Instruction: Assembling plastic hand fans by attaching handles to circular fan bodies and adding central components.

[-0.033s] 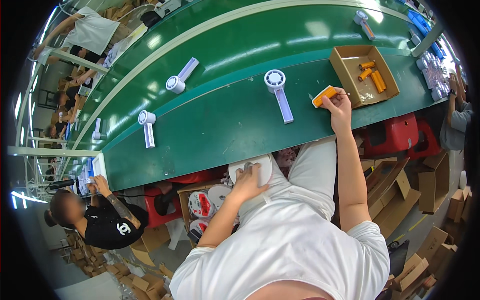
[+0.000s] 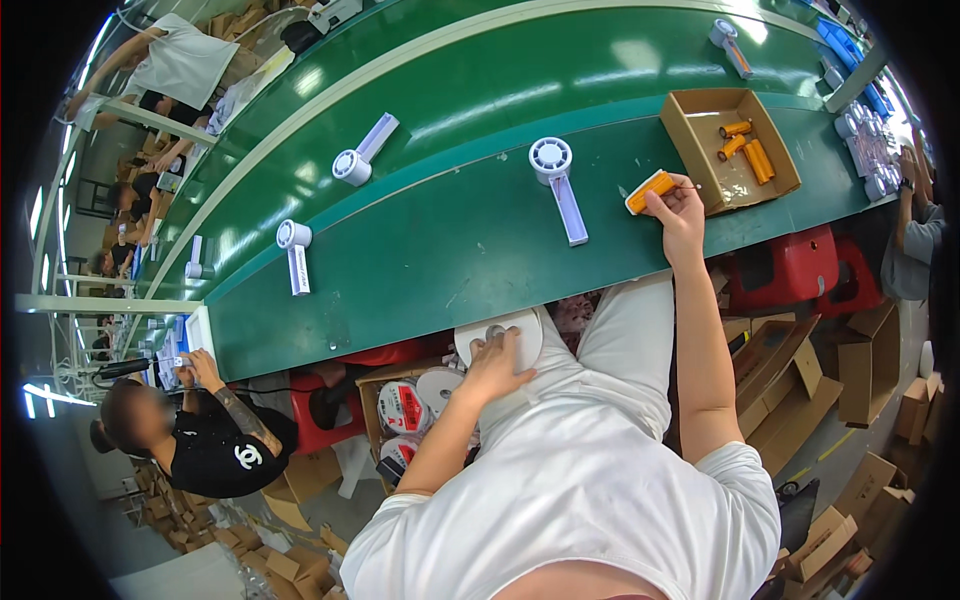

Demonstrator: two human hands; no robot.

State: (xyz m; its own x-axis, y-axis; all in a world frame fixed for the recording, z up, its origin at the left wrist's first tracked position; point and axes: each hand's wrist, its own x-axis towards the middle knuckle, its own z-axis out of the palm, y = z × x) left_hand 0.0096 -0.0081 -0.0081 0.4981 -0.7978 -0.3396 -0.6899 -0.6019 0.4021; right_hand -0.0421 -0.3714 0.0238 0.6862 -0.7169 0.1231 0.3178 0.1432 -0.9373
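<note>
On my lap lies a large white roll (image 2: 530,345), flat and disc-shaped, probably tape. My left hand (image 2: 497,365) grips it, fingers curled at its centre hole and thumb pointing right. My right hand (image 2: 680,208) is raised over the green bench, pinching an orange cylindrical battery (image 2: 655,188) that has a white strip along its side. Left of that battery, a white handheld fan (image 2: 551,157) lies with its long handle open toward me. Just right of my right hand stands a cardboard box (image 2: 690,150) containing several orange batteries (image 2: 757,162).
More handheld fans lie along the green bench (image 2: 400,270) and belt, including one fan (image 2: 293,236) at left. A carton of rolls (image 2: 402,407) sits beside my left forearm. Red stools (image 2: 780,272) and cardboard boxes (image 2: 790,390) stand at right. Co-workers sit at both sides.
</note>
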